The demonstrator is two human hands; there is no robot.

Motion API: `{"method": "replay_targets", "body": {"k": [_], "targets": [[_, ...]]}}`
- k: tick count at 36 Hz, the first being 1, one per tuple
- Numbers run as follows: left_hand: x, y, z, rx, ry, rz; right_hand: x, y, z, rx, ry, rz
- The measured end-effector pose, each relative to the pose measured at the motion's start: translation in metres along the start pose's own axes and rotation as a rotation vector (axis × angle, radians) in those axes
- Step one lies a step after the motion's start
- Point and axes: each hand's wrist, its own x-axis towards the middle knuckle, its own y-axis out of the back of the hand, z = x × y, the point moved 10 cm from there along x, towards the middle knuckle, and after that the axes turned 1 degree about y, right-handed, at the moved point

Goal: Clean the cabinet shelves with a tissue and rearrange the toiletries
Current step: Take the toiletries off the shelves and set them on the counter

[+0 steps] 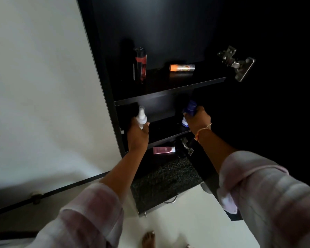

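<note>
White spray bottle (141, 117) and blue bottle (191, 108) being held at the middle shelf (165, 129)
Left hand (138, 134) is gripping the spray one, right hand (198, 120) is gripping the blue one, both standing upright, tops pointing up.

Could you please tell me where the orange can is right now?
In the head view, the orange can lies on its side on the top shelf, right of the upright red-and-black can.
</note>
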Motion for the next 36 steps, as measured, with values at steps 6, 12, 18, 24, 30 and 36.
{"method": "replay_targets", "body": {"k": [6,12,18,24,30,36], "targets": [[0.0,0.002,-0.003,-0.011,0.0,-0.021,0.003,-0.006,-0.006,-0.047,0.043,0.015],[-0.007,0.007,0.001,-0.023,-0.048,-0.029,-0.014,-0.012,-0.018,0.103,0.129,0.009],[-0.036,0.004,0.02,-0.11,-0.155,-0.082,-0.059,-0.013,-0.025,0.271,0.283,-0.011],[-0.09,0.001,-0.012,-0.118,-0.122,-0.142,-0.097,-0.033,0.023,0.161,0.334,-0.1],[-0.12,-0.006,-0.091,0.074,0.091,-0.151,-0.111,-0.078,0.088,0.065,0.247,-0.294],[-0.128,-0.019,-0.155,0.204,0.268,-0.143,-0.116,-0.134,0.133,-0.031,0.177,-0.447]]}}
